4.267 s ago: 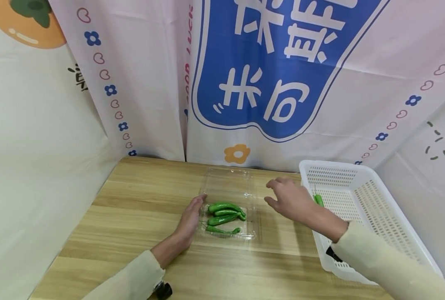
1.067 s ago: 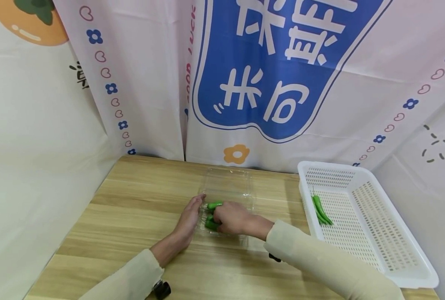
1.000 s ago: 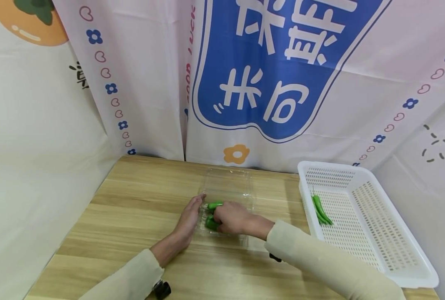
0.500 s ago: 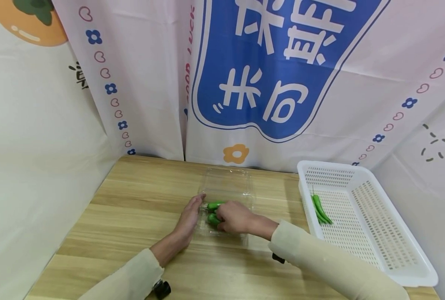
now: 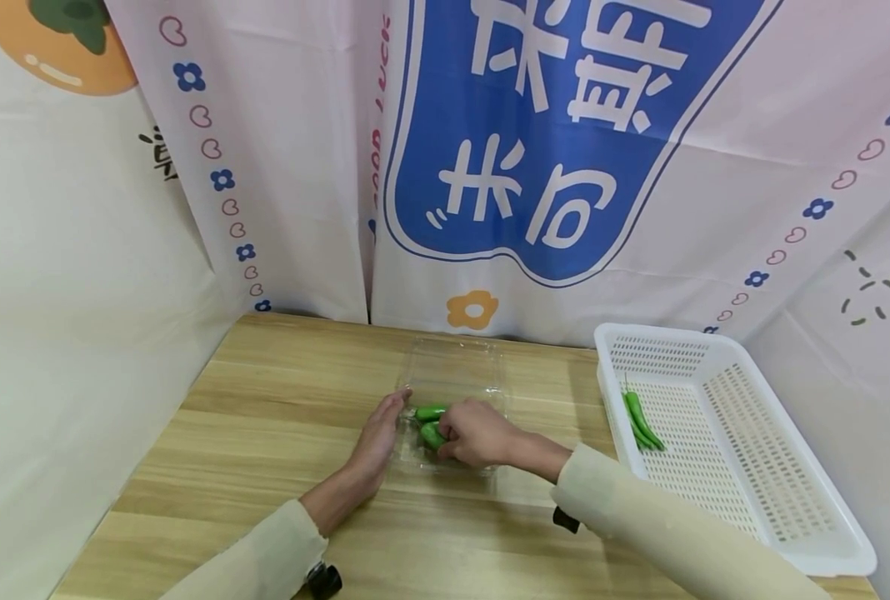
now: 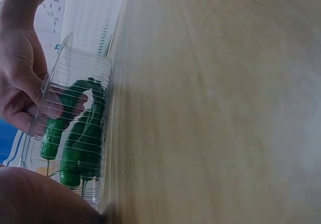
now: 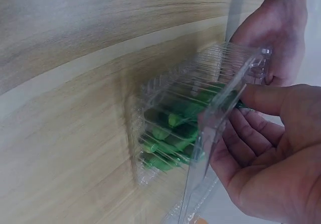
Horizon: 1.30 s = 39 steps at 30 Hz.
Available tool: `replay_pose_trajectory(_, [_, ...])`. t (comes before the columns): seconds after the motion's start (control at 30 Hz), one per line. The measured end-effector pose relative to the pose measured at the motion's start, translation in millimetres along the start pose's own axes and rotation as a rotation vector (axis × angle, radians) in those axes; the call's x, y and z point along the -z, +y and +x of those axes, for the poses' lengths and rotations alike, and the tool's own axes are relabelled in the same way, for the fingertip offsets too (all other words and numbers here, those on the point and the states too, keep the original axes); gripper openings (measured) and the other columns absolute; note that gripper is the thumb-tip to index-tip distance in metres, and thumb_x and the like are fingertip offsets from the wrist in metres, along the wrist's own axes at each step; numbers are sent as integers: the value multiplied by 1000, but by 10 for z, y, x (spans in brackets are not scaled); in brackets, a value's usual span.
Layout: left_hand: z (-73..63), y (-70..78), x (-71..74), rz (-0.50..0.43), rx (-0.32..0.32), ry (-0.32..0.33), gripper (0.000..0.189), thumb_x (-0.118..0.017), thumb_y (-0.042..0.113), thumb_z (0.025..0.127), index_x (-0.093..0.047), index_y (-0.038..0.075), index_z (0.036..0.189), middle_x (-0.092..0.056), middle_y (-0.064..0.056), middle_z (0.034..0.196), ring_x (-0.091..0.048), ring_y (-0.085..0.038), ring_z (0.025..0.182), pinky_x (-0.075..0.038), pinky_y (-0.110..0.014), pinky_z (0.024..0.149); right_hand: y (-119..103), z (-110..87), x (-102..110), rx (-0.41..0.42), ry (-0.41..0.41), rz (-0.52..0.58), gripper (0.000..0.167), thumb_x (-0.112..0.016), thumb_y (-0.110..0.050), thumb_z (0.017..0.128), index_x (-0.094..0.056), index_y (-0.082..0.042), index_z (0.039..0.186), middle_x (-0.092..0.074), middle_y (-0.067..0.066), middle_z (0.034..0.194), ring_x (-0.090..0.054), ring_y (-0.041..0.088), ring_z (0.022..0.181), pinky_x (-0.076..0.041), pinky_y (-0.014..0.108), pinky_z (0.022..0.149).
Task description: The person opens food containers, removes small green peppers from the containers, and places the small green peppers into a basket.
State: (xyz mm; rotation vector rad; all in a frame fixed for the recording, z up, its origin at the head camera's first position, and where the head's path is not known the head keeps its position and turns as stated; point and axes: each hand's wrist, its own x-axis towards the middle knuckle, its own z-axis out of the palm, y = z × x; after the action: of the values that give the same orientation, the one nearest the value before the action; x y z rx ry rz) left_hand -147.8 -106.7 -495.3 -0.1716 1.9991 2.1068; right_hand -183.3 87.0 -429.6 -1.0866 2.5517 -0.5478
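Green and glossy, a pepper (image 5: pixel 432 435) sits between the thumb and fingers of the right hand (image 5: pixel 478 433), low inside a clear plastic box (image 6: pixel 88 63); other peppers (image 5: pixel 429 413) lie close by in the same box, their stems pointing toward its left side, though how many is hard to tell through the ribbed, shiny walls; the left hand (image 5: pixel 373 446) is set against the left side of the box, its fingers extended along the wall and curled round nothing; the two hands are apart, with the box between them; the lid (image 5: pixel 456 362) is folded back on the far side, away from the person.

Beneath all this is a wooden table (image 5: pixel 280 400) with a pale grain; well to the right stands a white plastic basket (image 5: pixel 812 458) with slotted walls, and at its left side lie more peppers (image 5: pixel 643 423), at least two, side by side; cream sleeves (image 5: pixel 257 550) cover both forearms; behind the table hangs a pale cloth (image 5: pixel 302 167) printed with a blue panel (image 5: pixel 452 221), white characters and an orange flower (image 5: pixel 472 308).
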Motion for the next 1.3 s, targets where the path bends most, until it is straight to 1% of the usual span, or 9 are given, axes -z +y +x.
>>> replay_pose_trajectory(0.17, [-4,2,-5,-1,-4,3,56,-24,35,117,-33,6,164,-22,-20,174,-7,-42,162,-6,-66,129,14,-40,45,8,-13,50,50,-82,-12,93,-44,-19,61,-29,-13,49,-24,3,48,-21,20,51])
replay_pose_trajectory(0.4, [-26,19,-20,-4,-5,10,55,-25,33,117,-33,5,163,-23,-20,173,-8,-42,162,-6,-65,130,48,-59,132,66,-71,114,39,-75,-7,95,-52,-15,65,-34,-14,54,-28,-1,48,-22,17,51])
replay_pose_trajectory(0.57, [-34,24,-28,-7,-5,9,55,-26,34,117,-33,5,164,-23,-20,173,-9,-42,162,-5,-65,129,68,-67,223,47,-149,210,28,-67,-4,101,-69,-4,73,-61,-1,58,-36,1,48,-29,17,50])
replay_pose_trajectory(0.67, [-27,14,-29,-7,-3,9,55,-26,34,117,-33,6,164,-23,-19,173,-9,-42,162,-5,-66,129,77,-80,265,21,-204,286,28,-63,-2,103,-74,3,78,-73,12,68,-52,11,48,-35,17,49])
replay_pose_trajectory(0.8, [-17,-6,-26,-3,0,4,55,-25,35,117,-33,7,164,-22,-19,174,-8,-43,162,-4,-67,129,82,-90,301,10,-248,324,30,-60,0,104,-74,5,78,-73,16,70,-68,31,59,-41,18,51])
replay_pose_trajectory(0.93, [-15,-17,-21,3,2,-1,55,-25,35,117,-32,7,164,-21,-19,174,-7,-43,162,-4,-68,128,81,-98,316,0,-251,333,29,-60,-1,104,-76,5,81,-74,19,72,-71,42,67,-40,18,51])
replay_pose_trajectory(1.03, [-19,-13,-20,5,-2,1,55,-24,35,117,-32,7,164,-21,-19,174,-7,-43,162,-4,-67,128,81,-112,330,-10,-240,336,29,-61,-1,104,-74,2,78,-74,18,73,-73,44,72,-43,18,50])
replay_pose_trajectory(1.2, [-14,-13,-26,4,-12,9,55,-24,34,117,-32,6,164,-22,-20,174,-8,-43,162,-5,-66,129,100,-141,369,-13,-223,320,39,-62,-1,104,-60,-7,66,-74,16,71,-76,38,73,-49,18,53])
replay_pose_trajectory(1.3, [-10,-6,-28,5,-15,17,54,-25,33,117,-33,6,164,-22,-20,174,-9,-43,162,-6,-66,129,124,-158,389,-12,-208,304,34,-64,0,103,-66,-5,70,-75,12,73,-76,31,72,-56,21,57])
